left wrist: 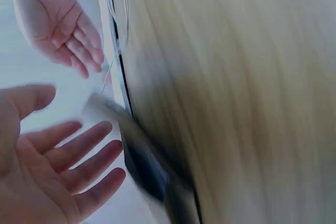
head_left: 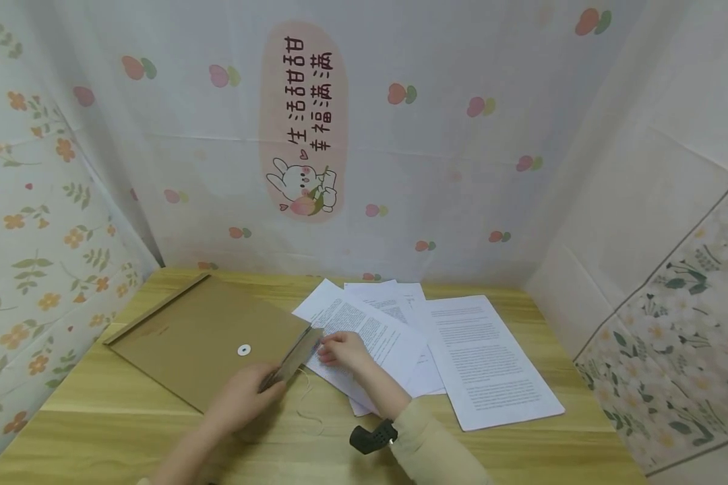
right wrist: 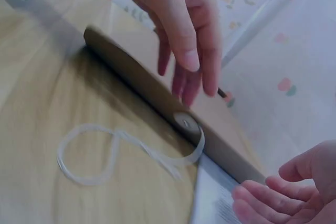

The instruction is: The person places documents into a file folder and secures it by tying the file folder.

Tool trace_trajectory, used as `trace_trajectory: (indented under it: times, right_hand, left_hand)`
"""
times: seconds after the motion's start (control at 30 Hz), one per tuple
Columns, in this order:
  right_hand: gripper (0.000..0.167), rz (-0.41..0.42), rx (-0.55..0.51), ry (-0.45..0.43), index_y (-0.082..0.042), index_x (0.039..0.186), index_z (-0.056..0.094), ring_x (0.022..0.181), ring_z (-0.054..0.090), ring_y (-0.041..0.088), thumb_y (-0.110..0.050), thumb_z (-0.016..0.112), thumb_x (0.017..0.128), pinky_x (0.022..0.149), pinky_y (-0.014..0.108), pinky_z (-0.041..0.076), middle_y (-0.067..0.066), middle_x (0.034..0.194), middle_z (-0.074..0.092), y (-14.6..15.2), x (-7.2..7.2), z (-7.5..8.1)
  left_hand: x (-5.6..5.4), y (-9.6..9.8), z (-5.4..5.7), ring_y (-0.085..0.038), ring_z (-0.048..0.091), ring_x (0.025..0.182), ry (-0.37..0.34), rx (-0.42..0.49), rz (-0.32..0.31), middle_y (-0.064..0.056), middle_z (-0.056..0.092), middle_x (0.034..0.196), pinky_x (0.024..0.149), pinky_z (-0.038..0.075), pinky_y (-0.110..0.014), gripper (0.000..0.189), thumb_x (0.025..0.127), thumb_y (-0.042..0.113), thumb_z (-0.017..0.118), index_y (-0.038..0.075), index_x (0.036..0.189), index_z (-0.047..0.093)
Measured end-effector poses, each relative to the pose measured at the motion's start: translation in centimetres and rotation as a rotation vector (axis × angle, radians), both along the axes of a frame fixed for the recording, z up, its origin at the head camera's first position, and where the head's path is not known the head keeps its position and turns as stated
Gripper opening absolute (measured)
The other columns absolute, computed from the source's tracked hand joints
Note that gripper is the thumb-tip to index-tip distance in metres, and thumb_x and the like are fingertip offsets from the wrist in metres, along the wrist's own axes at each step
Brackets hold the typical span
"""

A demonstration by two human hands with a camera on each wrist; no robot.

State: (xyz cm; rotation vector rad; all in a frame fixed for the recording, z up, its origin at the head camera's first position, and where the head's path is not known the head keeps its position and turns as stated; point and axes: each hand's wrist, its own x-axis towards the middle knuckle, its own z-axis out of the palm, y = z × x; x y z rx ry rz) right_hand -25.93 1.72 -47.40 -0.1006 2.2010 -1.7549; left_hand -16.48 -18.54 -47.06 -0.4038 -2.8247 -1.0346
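A brown string-tie document envelope (head_left: 212, 323) lies on the table at the left, a white round button on its face. Its narrow flap (head_left: 292, 364) is folded partly up along the right edge. Over the near end of that edge is my left hand (head_left: 243, 397), fingers spread and apart from the flap in the left wrist view. My right hand (head_left: 344, 351), fingers loosely bent, holds nothing beside the flap's far end, above the printed sheets (head_left: 370, 330). A pale string (right wrist: 86, 156) hangs in a loop from the flap's button (right wrist: 186, 123).
To the right, another printed stack (head_left: 491, 364) lies on the wooden table (head_left: 315, 451). Patterned cloth (head_left: 437, 168) hangs behind and at both sides. A black wrist device (head_left: 373, 436) sits on the right forearm.
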Motion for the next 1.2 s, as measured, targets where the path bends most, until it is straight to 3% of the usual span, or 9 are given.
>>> trace_trajectory:
  times: [0.23,0.37,0.63,0.83,1.03,1.2]
  right_hand:
    - [0.026,-0.015,0.137,0.088,0.009,0.11,0.064,0.081,0.067,0.022,-0.004,0.054,0.09,0.073,0.029,0.055,0.013,0.088,0.07,3.2,-1.2,1.2]
    - [0.026,-0.034,0.222,0.174,0.008,0.11,0.064,0.084,0.067,0.024,-0.005,0.054,0.09,0.075,0.032,0.054,0.014,0.092,0.069,4.6,-1.8,1.3]
    - [0.02,-0.101,0.379,0.337,0.003,0.106,0.066,0.09,0.061,0.024,-0.006,0.056,0.091,0.077,0.036,0.052,0.012,0.101,0.066,7.8,-3.5,0.2]
    - [0.025,-0.073,0.47,0.384,0.002,0.113,0.065,0.108,0.059,0.034,-0.007,0.054,0.093,0.091,0.045,0.048,0.018,0.114,0.064,10.0,-5.0,0.6]
    - [0.031,-0.005,0.542,0.352,0.003,0.122,0.061,0.119,0.051,0.038,-0.013,0.052,0.097,0.099,0.049,0.041,0.02,0.125,0.059,11.9,-6.5,0.5]
    - [0.036,0.02,0.56,0.313,0.003,0.128,0.056,0.121,0.048,0.04,-0.018,0.051,0.098,0.1,0.051,0.038,0.022,0.129,0.055,12.9,-7.3,0.0]
  left_hand:
    - [-0.5,2.9,0.1,-0.024,0.064,0.091,-0.085,0.326,0.12,-0.01,0.068,0.098,0.079,0.053,-0.039,0.03,0.09,0.006,0.062,-0.008,0.117,0.061]
    - [-0.7,4.2,0.4,-0.026,0.064,0.086,-0.152,0.492,0.158,-0.016,0.066,0.097,0.072,0.052,-0.033,0.034,0.09,0.005,0.059,-0.013,0.12,0.057]
    - [-0.9,6.4,0.0,-0.036,0.066,0.087,-0.448,0.743,0.206,-0.028,0.064,0.1,0.074,0.056,-0.042,0.046,0.091,0.009,0.05,-0.023,0.123,0.045]
    - [-0.6,7.2,-0.4,-0.048,0.056,0.109,-0.63,0.942,0.164,-0.043,0.051,0.117,0.087,0.051,-0.048,0.052,0.096,0.013,0.041,-0.028,0.127,0.031]
    - [-0.4,7.6,-0.4,-0.055,0.035,0.125,-0.72,1.125,0.091,-0.049,0.031,0.131,0.101,0.035,-0.056,0.066,0.098,0.019,0.037,-0.028,0.134,0.007]
    - [-0.6,7.9,-0.3,-0.057,0.023,0.13,-0.792,1.259,0.09,-0.049,0.017,0.136,0.105,0.025,-0.059,0.071,0.098,0.019,0.034,-0.028,0.133,-0.005]
